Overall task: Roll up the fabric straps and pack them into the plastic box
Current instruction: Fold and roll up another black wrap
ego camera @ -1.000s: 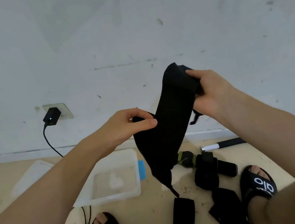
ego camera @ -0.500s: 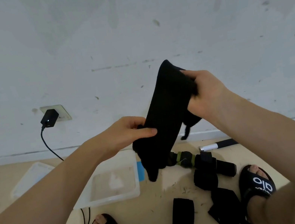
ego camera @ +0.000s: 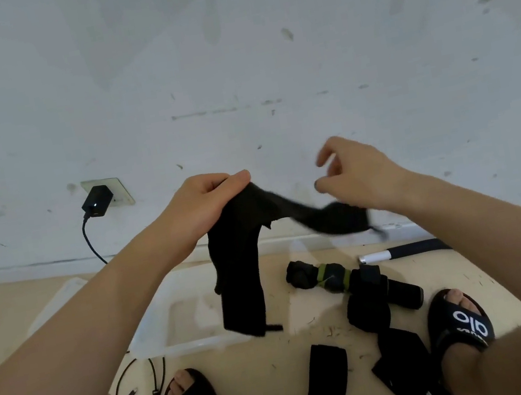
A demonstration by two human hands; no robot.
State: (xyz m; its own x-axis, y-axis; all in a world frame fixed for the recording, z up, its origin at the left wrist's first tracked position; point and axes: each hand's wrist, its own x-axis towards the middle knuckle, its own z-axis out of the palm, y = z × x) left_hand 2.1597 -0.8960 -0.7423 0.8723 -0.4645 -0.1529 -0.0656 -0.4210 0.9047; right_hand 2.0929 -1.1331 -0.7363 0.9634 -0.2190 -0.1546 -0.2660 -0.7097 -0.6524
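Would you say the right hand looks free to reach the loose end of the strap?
Probably yes: the right hand is open beside the strap end, with nothing between them.

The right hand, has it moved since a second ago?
Yes. The right hand has let go of the black strap and opened, farther right of the wall socket; the left hand grips the strap.

Soft, even daylight fills the scene, bright on the pale wall (ego camera: 228,63) and casting only faint shadows on the floor (ego camera: 282,367) below it. No glare. Motion blur smears the right hand (ego camera: 358,176) and the strap (ego camera: 293,212) beside it. Wide-angle distortion bows the wall's base.
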